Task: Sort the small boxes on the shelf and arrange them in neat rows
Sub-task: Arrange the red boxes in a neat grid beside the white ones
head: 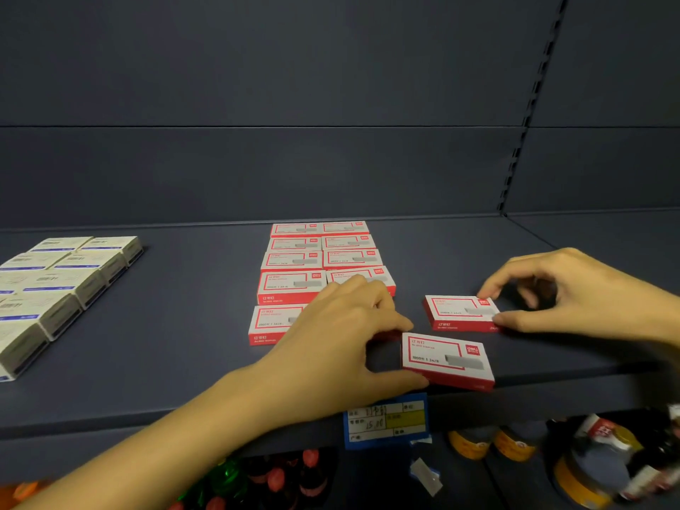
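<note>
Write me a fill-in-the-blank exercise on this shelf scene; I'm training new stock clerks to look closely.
1. The left hand holds the near red box, which lies at the ___ edge of the shelf.
2. The right hand pinches the far red box at its ___ end.
3. The white boxes lie to the ___ of the red rows.
Missing words: front; right; left.

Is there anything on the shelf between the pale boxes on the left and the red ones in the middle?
Nothing: the head view shows only bare dark shelf between the pale boxes and the red boxes.
</note>
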Tool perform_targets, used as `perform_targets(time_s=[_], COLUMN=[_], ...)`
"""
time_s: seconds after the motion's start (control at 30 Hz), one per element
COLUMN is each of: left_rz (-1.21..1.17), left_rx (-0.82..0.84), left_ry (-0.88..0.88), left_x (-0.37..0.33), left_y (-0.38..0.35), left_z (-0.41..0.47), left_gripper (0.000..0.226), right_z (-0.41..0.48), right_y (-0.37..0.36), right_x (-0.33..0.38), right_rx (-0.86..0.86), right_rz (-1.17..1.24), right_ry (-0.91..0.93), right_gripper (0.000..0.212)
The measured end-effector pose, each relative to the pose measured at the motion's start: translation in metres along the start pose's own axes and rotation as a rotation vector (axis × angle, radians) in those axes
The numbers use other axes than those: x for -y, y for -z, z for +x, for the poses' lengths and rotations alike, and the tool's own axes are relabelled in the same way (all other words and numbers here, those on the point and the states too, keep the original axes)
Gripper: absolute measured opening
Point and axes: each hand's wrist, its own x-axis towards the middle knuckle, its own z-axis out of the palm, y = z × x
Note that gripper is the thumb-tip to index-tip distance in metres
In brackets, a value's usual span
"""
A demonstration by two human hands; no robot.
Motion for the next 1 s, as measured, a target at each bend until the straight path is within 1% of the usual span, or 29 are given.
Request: perform_targets(time_s=[0.1,0.17,0.33,0.47,0.57,0.67,0.83,0.9,1.0], left_rz=[-0.047,-0.102,-0.208,-0.160,-0.157,-0.148,-0.147,-0.170,-0.246], left_rx=[0.050,0.055,-0.051,-0.174,-0.225,-0.225,-0.198,-0.181,-0.171], left_ry=[-0.005,-0.007,-0.003,0.010,0.061,0.132,0.214,0.238,0.257], left_x=[0.001,0.001,0.006,0.023,0.042,0.060,0.081,0.085,0.087], left_y=[0.001,0.002,0.013,0.033,0.041,0.045,0.044,0.043,0.041], left_z=[0.004,0.005,-0.002,-0.017,-0.033,-0.048,-0.062,-0.064,-0.065], left_gripper=[0.043,0.040,0.045,0.045,0.048,0.048,0.048,0.046,0.045], right_z=[-0.001,-0.001,0.001,0.003,0.004,0.009,0.020,0.024,0.029], right_y=[0.000,0.000,-0.002,-0.005,-0.004,-0.001,-0.002,-0.006,-0.016], right_x=[0.001,0.002,0.002,0.002,0.007,0.015,0.037,0.047,0.060], right_rx=[-0.003,-0.001,0.030,0.033,0.007,-0.045,-0.077,-0.081,-0.065], right_rz=[-0.016,-0.029,-0.033,-0.030,0.064,0.110,0.076,0.051,0.038], right_ry=[0.011,0.019,0.037,0.069,0.109,0.154,0.211,0.231,0.246], right_gripper=[0.065,0.067,0.064,0.054,0.048,0.045,0.045,0.047,0.043])
